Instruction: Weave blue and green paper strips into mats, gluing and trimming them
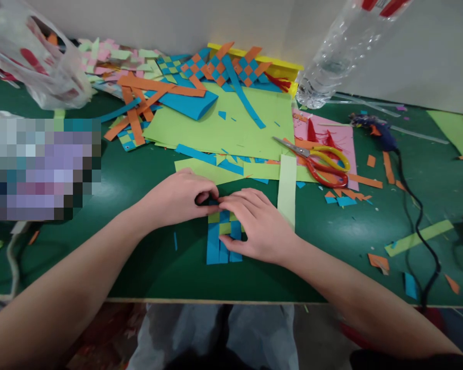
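Note:
A small weave of blue and green paper strips (224, 228) lies near the table's front edge, its blue ends pointing toward me. My left hand (181, 198) pinches the weave's far edge between thumb and fingers. From the right, my right hand (256, 223) meets it there, fingertips at the top edge and thumb resting on the blue strips. The fingers cover the weave's upper part. A pale green strip (287, 190) lies upright just beyond my right hand. Green strips (212, 171) and blue strips (231, 165) lie behind both hands.
Scissors (324, 159) lie on pink paper (341, 131). Green sheets (254, 103) and woven paper pieces (219, 67) sit at the back, beside a plastic bottle (332, 61). A corded tool (381, 133) is at right; a plastic bag (57, 77) and blurred-out object (46, 169) at left.

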A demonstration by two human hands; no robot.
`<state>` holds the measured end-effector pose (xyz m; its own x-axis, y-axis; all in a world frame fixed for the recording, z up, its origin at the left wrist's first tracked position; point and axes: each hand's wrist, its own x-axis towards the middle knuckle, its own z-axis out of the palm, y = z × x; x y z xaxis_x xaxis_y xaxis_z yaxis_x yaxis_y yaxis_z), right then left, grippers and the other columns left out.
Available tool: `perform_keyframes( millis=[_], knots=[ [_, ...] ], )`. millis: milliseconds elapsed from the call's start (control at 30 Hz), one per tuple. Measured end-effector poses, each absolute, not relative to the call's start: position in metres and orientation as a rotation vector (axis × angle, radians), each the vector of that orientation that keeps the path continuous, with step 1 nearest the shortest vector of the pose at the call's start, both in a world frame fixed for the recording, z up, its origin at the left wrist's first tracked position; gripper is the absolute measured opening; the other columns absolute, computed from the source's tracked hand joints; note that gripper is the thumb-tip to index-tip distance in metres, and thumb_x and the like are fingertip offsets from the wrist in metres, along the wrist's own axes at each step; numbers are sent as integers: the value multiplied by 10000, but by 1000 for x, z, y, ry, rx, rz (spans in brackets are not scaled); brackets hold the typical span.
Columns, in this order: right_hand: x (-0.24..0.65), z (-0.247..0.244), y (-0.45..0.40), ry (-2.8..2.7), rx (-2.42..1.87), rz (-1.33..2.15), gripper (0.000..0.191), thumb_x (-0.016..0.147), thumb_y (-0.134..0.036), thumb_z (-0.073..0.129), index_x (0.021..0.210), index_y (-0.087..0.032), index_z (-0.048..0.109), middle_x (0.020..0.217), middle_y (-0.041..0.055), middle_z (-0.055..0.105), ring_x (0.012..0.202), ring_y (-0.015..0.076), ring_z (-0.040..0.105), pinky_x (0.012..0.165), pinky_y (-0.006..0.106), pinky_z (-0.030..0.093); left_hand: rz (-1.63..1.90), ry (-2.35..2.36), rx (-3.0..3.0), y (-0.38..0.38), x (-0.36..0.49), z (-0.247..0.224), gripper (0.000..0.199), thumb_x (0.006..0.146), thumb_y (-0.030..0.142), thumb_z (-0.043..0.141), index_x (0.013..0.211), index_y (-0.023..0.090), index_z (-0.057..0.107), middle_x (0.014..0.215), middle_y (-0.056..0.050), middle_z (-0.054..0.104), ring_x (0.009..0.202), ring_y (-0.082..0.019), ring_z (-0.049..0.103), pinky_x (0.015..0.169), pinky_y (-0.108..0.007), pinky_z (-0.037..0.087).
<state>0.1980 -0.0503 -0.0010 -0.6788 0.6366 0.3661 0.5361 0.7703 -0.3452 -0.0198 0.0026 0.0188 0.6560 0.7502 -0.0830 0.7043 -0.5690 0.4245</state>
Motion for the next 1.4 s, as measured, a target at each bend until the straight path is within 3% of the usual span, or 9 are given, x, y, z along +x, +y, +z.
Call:
perform_keyframes(
  millis=[300,567,700,833,900,967,1100,1400],
  knots=[
    [196,-2,-51,-2489,-903,245,390,863,-334,582,1180,-108,558,1179,125,674,1154,265,570,1097,459,350,160,1147,2472,2,-19,19,222,837,410,602,762,206,642,576,46,526,576,-123,474,673,-292,350],
    [207,2,-47,-2459,-870,255,448,885,-458,563,1200,-140,554,1188,114,678,1158,250,584,1131,488,307,187,1123,2487,4,-21,15,310,857,496,597,769,201,625,565,56,492,535,-107,460,688,-287,362],
    [224,6,-34,-2523,-781,148,382,892,-402,574,1171,-140,586,1196,110,680,1134,240,592,1124,501,321,252,1126,2503,5,-25,15,336,871,531,576,880,200,635,659,27,573,603,-122,516,721,-295,391],
    [235,7,-26,-2559,-632,51,182,878,-330,599,992,-200,657,1002,29,734,982,199,623,1107,496,354,274,1032,2512,6,-29,15,372,843,558,611,952,205,659,832,-21,668,753,-158,594,750,-301,410],
    [235,8,-27,-2540,-571,-4,108,876,-307,594,847,-226,658,882,-13,734,868,162,623,1040,435,430,274,983,2513,7,-31,15,329,861,525,607,930,210,670,882,-26,688,785,-161,609,770,-301,413],
    [233,10,-31,-2526,-527,-50,160,877,-286,579,739,-230,637,805,-31,724,759,132,609,901,355,506,266,968,2520,8,-33,15,281,902,476,569,919,217,675,878,-18,699,784,-156,614,769,-294,415],
    [231,12,-40,-2490,-466,-79,275,849,-194,526,576,-222,555,617,-47,665,562,100,550,641,279,510,309,1129,2567,6,-37,15,264,949,411,501,934,224,686,871,-12,731,775,-158,647,687,-267,418],
    [231,10,-44,-2533,-583,-146,302,835,-174,486,538,-220,514,502,-51,572,488,99,501,555,263,481,395,1214,2668,1,-36,18,280,939,415,489,908,245,709,812,2,753,717,-151,679,638,-250,434]
  ],
)
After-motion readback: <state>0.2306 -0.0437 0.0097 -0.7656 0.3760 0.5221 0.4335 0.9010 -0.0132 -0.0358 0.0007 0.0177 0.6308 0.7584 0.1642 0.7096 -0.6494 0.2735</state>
